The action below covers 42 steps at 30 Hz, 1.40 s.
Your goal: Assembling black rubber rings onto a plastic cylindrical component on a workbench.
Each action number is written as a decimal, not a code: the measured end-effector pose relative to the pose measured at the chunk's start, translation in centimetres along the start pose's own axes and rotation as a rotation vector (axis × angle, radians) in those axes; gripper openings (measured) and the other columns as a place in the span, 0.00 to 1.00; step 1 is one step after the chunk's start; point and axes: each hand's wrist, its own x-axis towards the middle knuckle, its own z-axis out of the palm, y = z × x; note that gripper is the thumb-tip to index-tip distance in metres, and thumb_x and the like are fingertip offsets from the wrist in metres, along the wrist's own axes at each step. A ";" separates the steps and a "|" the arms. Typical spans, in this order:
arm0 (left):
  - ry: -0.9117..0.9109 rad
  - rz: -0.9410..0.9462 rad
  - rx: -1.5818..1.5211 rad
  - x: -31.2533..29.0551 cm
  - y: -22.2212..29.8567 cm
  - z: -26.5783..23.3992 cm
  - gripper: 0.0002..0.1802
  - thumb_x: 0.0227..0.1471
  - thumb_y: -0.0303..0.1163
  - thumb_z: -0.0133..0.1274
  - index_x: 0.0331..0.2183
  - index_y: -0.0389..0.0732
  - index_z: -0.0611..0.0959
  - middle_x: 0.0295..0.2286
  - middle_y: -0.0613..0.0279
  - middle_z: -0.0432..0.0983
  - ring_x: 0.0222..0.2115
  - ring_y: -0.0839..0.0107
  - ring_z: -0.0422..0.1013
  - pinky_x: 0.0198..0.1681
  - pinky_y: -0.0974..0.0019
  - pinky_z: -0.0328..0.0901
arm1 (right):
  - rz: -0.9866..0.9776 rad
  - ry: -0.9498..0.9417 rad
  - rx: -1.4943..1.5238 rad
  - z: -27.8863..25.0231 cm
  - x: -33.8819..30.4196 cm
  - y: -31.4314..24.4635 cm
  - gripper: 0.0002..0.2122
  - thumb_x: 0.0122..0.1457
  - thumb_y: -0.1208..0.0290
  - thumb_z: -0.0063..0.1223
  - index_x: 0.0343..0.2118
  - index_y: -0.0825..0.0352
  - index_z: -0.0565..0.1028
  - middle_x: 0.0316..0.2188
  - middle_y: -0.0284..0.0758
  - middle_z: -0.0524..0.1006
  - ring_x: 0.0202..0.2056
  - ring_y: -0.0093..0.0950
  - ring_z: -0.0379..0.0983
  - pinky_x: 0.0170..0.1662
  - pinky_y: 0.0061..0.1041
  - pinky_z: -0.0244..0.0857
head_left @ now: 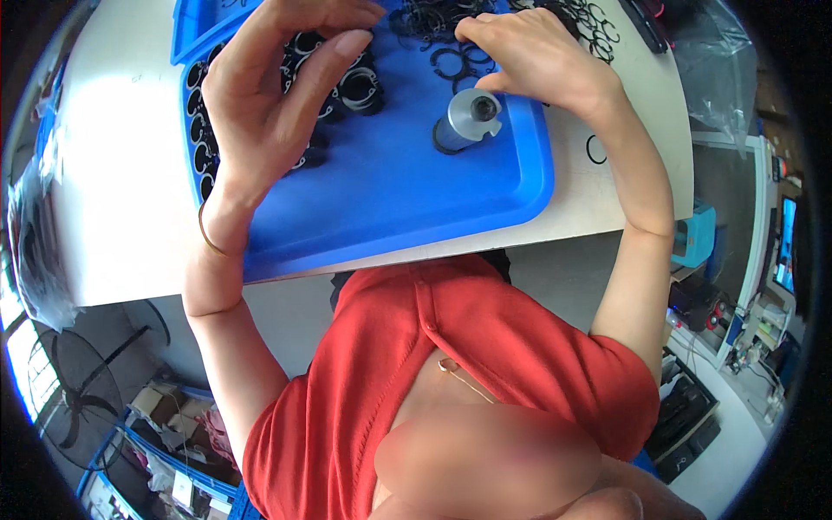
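Observation:
My left hand (277, 95) hovers over the left part of a blue tray (390, 208), thumb and fingers apart, with nothing seen between them. Under and beside it stand several short black cylindrical parts with ring-shaped tops (360, 90), partly hidden by the hand. My right hand (546, 65) reaches in at the tray's far right, by a loose heap of thin black open rings (451, 62). Its thumb and fingertips are apart, and no ring shows plainly in them. Just below that hand, a grey metal cylinder (468, 120) with a notched top and dark centre stands on the tray.
A second blue container (195, 30) overlaps the tray's far left corner. One black ring (596, 149) lies on the white table (121, 191) at the right. Clear plastic bags (711, 69) hang at the far right. A black fan (82, 399) stands lower left, near shelving with boxes.

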 end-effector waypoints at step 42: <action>-0.038 -0.082 -0.016 0.3 1.3 0.9 0.08 0.54 0.12 0.58 0.38 0.29 0.81 0.39 0.49 0.81 0.41 0.65 0.78 0.44 0.69 0.71 | -0.044 -0.256 0.256 -2.0 0.3 0.0 0.08 0.52 0.76 0.60 0.29 0.71 0.72 0.27 0.44 0.77 0.33 0.43 0.77 0.37 0.40 0.69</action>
